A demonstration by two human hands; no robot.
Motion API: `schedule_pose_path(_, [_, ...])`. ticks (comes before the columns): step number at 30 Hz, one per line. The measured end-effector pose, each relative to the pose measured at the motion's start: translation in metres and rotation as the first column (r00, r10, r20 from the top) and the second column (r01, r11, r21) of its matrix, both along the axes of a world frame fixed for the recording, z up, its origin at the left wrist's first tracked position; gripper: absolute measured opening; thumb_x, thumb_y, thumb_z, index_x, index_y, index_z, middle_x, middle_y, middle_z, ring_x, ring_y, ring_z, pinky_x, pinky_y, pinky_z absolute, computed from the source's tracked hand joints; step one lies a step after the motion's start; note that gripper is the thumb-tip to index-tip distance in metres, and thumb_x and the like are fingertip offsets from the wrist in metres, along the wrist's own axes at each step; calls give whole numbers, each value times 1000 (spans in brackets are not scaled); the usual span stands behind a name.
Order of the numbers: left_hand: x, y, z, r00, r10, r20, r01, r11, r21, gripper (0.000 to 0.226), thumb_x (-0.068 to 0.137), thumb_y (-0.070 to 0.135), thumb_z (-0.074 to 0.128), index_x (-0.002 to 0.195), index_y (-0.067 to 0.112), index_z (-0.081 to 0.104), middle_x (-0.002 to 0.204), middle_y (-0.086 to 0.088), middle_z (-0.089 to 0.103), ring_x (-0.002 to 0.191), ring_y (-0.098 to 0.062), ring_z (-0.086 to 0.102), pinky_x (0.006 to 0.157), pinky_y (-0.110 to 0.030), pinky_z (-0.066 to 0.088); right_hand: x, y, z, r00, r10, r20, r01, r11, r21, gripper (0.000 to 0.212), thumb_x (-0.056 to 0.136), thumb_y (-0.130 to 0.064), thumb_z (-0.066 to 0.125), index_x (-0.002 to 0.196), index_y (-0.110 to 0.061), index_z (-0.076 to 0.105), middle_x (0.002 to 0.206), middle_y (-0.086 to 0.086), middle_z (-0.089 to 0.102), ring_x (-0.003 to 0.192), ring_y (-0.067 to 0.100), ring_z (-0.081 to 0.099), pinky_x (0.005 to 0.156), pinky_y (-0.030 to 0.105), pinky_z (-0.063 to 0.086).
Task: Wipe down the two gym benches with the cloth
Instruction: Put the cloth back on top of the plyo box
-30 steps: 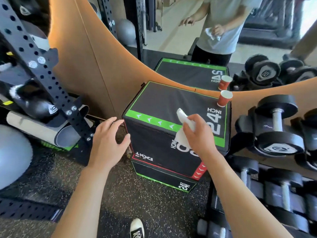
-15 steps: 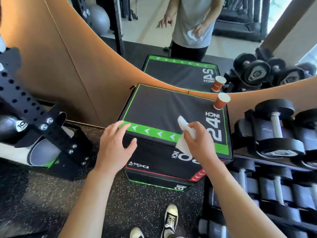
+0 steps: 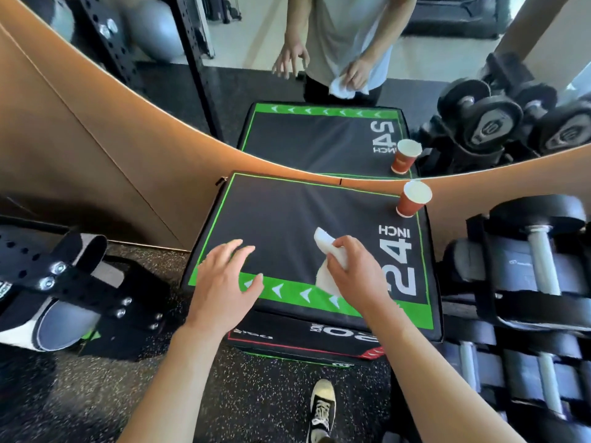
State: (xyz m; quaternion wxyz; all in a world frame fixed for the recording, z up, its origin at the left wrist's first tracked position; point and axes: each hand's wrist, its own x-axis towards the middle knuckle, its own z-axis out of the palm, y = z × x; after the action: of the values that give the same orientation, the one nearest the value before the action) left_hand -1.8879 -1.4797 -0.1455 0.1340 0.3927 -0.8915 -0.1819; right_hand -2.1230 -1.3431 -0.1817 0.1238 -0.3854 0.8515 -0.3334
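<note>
Right hand [image 3: 358, 270] grasps crumpled white cloth [image 3: 326, 260] above black padded box [image 3: 287, 225], near its front green stripe. Left hand [image 3: 224, 282] released, fingers spread, over box's front left corner. Orange paper cup [image 3: 411, 201] upright at back right corner. Dumbbells [image 3: 537, 251] racked just right of box.

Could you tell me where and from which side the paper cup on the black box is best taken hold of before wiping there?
Grip the paper cup around its red side wall, probably mid-height. It stands upright at the far right corner of the box top, close to the mirror wall behind and the dumbbells on the right, so come from the near left, over the open mat.
</note>
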Motion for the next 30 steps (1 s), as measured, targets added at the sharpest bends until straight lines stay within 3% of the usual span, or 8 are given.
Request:
schedule_pose_path(9, [-48, -26, -30, 993, -30, 111, 27, 999, 32, 54, 95, 38, 70, 144, 20, 60, 154, 0, 50, 143, -25, 42, 117, -47, 38, -29, -46, -56, 993, 98, 59, -101, 993, 60, 21, 95, -48, 55, 112, -38, 45, 113, -19, 48, 74, 19, 58, 60, 35, 45])
schedule_pose_path(13, [-68, -34, -45, 985, -118, 122, 113, 993, 47, 55, 94, 42, 67, 144, 22, 60, 154, 1, 49, 143, -25, 43, 115, -48, 39, -27, -55, -74, 983, 170, 64, -178, 967, 180, 27, 97, -45, 53, 119, -33, 42, 116, -13, 45, 79, 23, 58, 66, 41, 50])
schedule_pose_path(16, [-83, -40, -59, 972, -198, 123, 190, 979, 70, 57, 92, 44, 65, 143, 21, 61, 154, 0, 51, 142, -26, 45, 113, -50, 41, -21, -57, -85, 978, 206, 21, -205, 945, 254, 27, 101, -43, 51, 121, -27, 44, 111, -9, 44, 84, 24, 59, 65, 38, 46])
schedule_pose_path(19, [-92, -43, -73, 944, -299, 136, 289, 953, 91, 57, 91, 46, 62, 143, 21, 61, 150, 2, 53, 139, -24, 48, 112, -48, 42, -14, -59, -85, 989, 148, -12, -140, 954, 264, 31, 101, -42, 50, 126, -25, 46, 109, -7, 45, 87, 22, 58, 62, 34, 39])
schedule_pose_path(24, [-101, -44, -88, 916, -386, 112, 373, 920, 120, 51, 91, 43, 64, 137, 20, 65, 126, 5, 61, 115, -22, 59, 97, -40, 51, -7, -50, -77, 997, 79, -2, -77, 965, 252, 49, 99, -41, 57, 142, -26, 41, 124, -8, 49, 104, 17, 57, 76, 31, 48])
schedule_pose_path(30, [-116, -46, -100, 898, -409, 164, 382, 908, 173, 44, 95, 47, 61, 131, 23, 65, 119, 7, 59, 111, -20, 55, 89, -37, 48, -16, -29, -66, 997, -66, 33, 57, 975, 213, 38, 98, -48, 58, 131, -30, 51, 116, -16, 48, 96, 8, 56, 76, 28, 49])
